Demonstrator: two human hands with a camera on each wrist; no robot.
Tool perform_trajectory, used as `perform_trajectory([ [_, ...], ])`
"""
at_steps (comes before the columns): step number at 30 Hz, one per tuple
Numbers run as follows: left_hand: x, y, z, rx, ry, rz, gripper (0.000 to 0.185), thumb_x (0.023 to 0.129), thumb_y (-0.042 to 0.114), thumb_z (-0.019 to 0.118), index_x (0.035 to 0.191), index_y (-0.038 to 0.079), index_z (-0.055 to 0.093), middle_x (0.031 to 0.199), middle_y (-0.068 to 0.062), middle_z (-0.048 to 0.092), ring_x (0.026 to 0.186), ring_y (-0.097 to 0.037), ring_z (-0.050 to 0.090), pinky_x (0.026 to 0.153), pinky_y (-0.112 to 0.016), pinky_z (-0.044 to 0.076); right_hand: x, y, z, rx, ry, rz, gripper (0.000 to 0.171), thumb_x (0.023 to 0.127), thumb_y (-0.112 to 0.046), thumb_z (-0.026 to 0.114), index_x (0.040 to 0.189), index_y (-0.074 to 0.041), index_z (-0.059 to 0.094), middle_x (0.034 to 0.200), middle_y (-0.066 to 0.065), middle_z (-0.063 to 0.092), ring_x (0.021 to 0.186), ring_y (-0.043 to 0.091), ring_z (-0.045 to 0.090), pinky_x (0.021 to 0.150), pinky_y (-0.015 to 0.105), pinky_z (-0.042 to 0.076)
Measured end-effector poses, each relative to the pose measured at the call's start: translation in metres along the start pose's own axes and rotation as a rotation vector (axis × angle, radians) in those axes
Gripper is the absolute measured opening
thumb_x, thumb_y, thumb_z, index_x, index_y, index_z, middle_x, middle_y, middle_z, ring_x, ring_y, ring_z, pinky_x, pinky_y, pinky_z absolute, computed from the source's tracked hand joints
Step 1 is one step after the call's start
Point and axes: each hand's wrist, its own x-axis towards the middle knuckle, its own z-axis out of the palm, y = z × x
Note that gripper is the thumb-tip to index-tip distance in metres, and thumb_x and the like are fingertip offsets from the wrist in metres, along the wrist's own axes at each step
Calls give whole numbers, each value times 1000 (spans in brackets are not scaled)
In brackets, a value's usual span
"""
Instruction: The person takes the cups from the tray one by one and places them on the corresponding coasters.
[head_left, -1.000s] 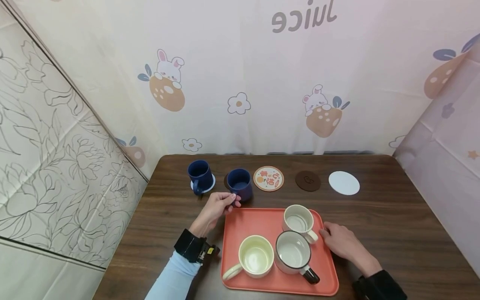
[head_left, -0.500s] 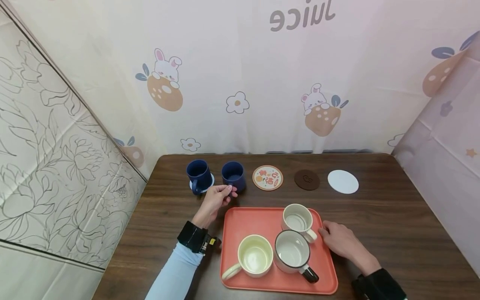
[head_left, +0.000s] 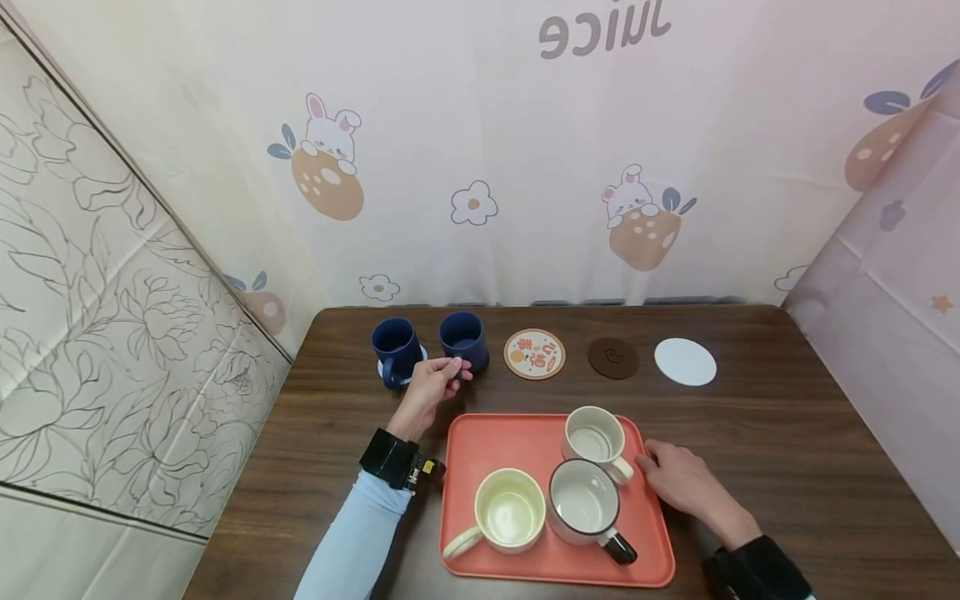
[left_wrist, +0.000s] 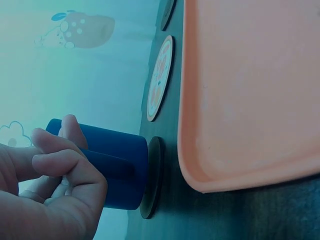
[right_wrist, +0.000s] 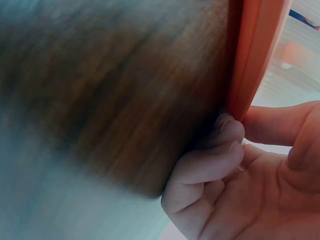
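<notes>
- Left hand (head_left: 433, 383): fingers curled round the handle of a navy mug (head_left: 462, 340); the thumb pinches from above. The wrist view shows the mug base flat on a dark coaster (left_wrist: 152, 177).
- Handling note: release is best made only once the base sits centred and level; fingers should slide off the handle sideways, without nudging the neighbouring navy mug (head_left: 395, 348) on its white coaster.
- Right hand (head_left: 678, 480): curled fingers and thumb pinch the right rim of the orange tray (head_left: 465, 442), steadying it on the brown table (head_left: 787, 433).
- Tray contents: three pale mugs, upright.
- Back row: printed coaster (head_left: 534, 354), brown coaster (head_left: 612, 357), white coaster (head_left: 685, 362), unoccupied.
</notes>
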Motion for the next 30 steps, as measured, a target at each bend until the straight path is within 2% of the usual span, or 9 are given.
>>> perform_trajectory([
  [5, 4, 0, -1, -5, 10, 6, 32, 110, 23, 59, 115, -4, 75, 92, -10, 75, 69, -13, 54, 64, -22, 46, 0, 0, 0, 2, 2, 0, 16, 107, -17, 55, 98, -6, 63, 73, 5, 52, 65, 20, 53, 61, 36, 40],
  [14, 7, -3, 0, 2, 16, -14, 32, 111, 24, 58, 115, -3, 76, 92, -9, 75, 68, -14, 54, 66, -23, 47, -1, 0, 0, 4, 7, -1, 16, 107, -17, 55, 98, -6, 63, 73, 5, 52, 64, 20, 53, 61, 36, 40],
  [30, 10, -3, 2, 17, 3, 1, 34, 111, 25, 58, 116, -4, 76, 90, -8, 74, 68, -14, 54, 65, -23, 47, -1, 0, 1, 3, 15, -6, 17, 107, -17, 55, 96, -7, 63, 73, 4, 52, 64, 20, 53, 60, 34, 40],
])
